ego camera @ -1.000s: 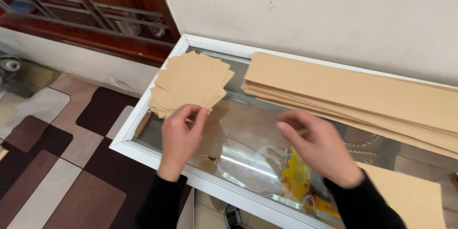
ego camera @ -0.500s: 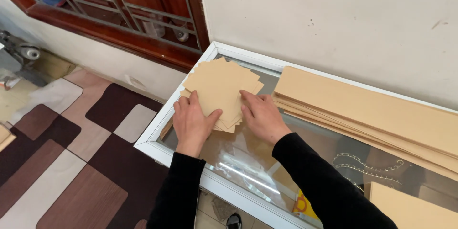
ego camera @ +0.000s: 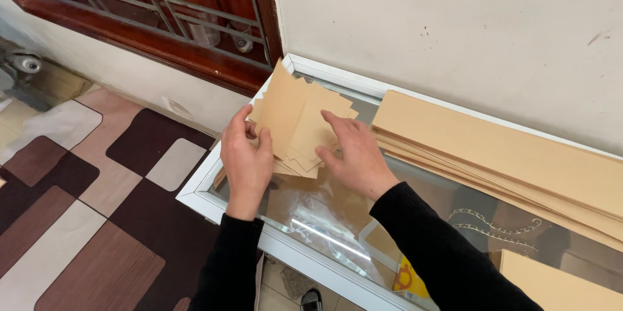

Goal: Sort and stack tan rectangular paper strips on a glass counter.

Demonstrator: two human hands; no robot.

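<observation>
White-framed glass-topped counter (ego camera: 214,204) against a pale wall, patterned brown floor tiles below. Both hands hold a fanned stack of small tan kraft-paper squares (ego camera: 300,126) at the counter's far left corner: left hand (ego camera: 246,162) pinches one lifted sheet, right hand (ego camera: 354,155) presses fingers flat on top. Likely light, thin, slippery; best gripped at edges. Long tan paper sheets (ego camera: 493,155) lie beside.
</observation>
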